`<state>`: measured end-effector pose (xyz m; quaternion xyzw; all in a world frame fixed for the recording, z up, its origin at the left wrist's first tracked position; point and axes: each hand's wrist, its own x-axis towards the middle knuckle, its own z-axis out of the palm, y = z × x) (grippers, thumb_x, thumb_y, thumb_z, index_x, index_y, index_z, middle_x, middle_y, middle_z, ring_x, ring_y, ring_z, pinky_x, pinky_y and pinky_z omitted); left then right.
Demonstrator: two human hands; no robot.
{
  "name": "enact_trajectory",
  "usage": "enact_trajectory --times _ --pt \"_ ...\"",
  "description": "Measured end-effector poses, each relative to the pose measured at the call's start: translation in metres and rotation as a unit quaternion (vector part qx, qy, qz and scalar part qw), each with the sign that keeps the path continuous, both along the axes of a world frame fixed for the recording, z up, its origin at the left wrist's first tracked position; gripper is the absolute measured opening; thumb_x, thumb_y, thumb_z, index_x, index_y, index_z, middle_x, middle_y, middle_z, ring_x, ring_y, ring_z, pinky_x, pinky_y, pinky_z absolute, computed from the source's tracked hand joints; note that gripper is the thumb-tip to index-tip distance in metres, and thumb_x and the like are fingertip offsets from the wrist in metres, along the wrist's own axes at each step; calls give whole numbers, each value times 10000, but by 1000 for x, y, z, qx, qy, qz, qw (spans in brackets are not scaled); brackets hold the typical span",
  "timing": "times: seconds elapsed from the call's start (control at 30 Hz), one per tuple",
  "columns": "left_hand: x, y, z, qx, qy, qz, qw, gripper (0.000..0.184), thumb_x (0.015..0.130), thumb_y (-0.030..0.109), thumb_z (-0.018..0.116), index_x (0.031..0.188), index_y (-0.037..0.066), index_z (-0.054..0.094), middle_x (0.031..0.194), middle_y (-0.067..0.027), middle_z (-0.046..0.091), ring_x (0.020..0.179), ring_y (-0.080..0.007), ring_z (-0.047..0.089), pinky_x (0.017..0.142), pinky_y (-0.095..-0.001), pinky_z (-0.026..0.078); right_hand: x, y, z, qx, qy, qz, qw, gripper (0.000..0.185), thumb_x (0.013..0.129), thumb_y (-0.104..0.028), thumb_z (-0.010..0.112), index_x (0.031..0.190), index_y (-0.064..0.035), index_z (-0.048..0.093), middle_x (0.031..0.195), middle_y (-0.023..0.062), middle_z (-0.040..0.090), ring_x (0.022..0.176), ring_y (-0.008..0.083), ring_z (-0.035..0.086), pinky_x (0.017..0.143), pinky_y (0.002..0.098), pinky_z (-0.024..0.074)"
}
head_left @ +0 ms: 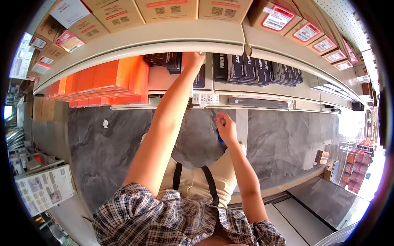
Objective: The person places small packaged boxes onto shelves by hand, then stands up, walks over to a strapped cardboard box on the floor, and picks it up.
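My left hand [193, 60] reaches into the lower shelf, beside dark boxes [173, 61]. Its fingers are partly hidden at the upper shelf's edge, so I cannot tell whether it grips anything. Low in front of the shelf, my right hand [226, 128] hangs over the grey floor, its fingers loosely bent and apart. I make out nothing held in it. A small blue patch [221, 137] shows beside that hand; what it belongs to is unclear. To the right of my left hand stand rows of black boxes [248, 71] marked "POWER SUPPLY".
Bright orange boxes [102, 80] fill the lower shelf's left part. Cardboard boxes [166, 10] line the shelf above, behind its pale front edge [156, 43]. A long dark box [257, 102] lies beneath the black boxes. A white scrap [105, 123] is on the marbled floor [283, 135].
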<state>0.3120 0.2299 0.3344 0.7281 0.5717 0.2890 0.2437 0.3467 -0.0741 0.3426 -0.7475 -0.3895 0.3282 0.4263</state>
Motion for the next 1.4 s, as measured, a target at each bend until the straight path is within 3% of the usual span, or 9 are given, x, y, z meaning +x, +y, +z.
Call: enact_trajectory --times 0.13,0.2,0.3,0.53,0.73,0.87,1.1,1.23,1.4 --pt "0 -7 20 -98 59 53 992 760 750 539 595 1179 -67 437 1081 -274 560 1023 -377 553 869 -431 461 35 72 2 -36 -130 19 991 224 820 -171 551 1009 -62 601 781 142 635 635 269 612 592 378 464" --pt "-6 15 -18 -69 -34 46 996 727 817 533 513 1256 -29 368 1172 -262 500 1056 -372 531 886 -430 444 55 131 -16 125 -131 -2 984 294 828 -205 560 1073 -44 562 891 173 635 861 345 612 736 393 471" --pt "-17 20 -43 -129 -180 -19 975 634 864 468 484 1211 -59 421 1231 -280 472 1131 -372 483 918 -391 398 71 217 -22 0 -39 14 999 601 863 -424 486 1282 -5 385 1091 237 581 1058 370 541 885 390 425" --pt "-1 34 -59 -228 -448 -93 860 372 902 265 472 1171 7 479 1068 -130 567 974 -221 536 845 -330 413 65 275 -55 -22 288 16 957 605 839 -580 468 1082 -29 517 879 108 549 656 192 569 458 343 483" --pt "-1 21 -45 -335 -575 -103 739 499 843 121 466 1321 54 338 1195 -115 501 1037 -236 513 889 -369 395 65 273 -39 -45 358 34 932 566 838 -580 468 1179 -129 486 980 66 575 804 195 581 493 350 495" --pt "6 14 -55 -229 -576 -102 778 551 833 95 446 1358 67 282 1205 -112 490 1049 -238 502 895 -353 394 65 290 -66 18 213 23 977 637 869 -535 408 1202 1 491 1139 210 569 1083 347 530 956 425 357" --pt "5 -17 -39 -173 -480 -66 857 535 896 190 406 1365 7 226 1241 -196 439 1120 -264 452 963 -339 341 51 267 -31 18 -100 25 995 545 930 -454 238 1208 -51 476 1080 263 569 1019 434 528 884 478 408" --pt "15 23 -112 -77 -354 29 932 672 928 400 382 1355 -84 194 1348 -279 326 1270 -341 322 1043 -374 261 27 237 9 -88 -39 -80 992 729 858 -569 347 1291 17 308 1050 360 535 1020 474 520 890 488 414" --pt "-43 -94 -14 -88 -287 -45 953 500 941 351 392 1239 -51 388 1228 -243 458 1131 -337 466 955 -388 364 -7 143 -18 -48 62 -48 996 454 888 -386 432 1063 17 543 991 269 600 957 402 571 856 433 430"
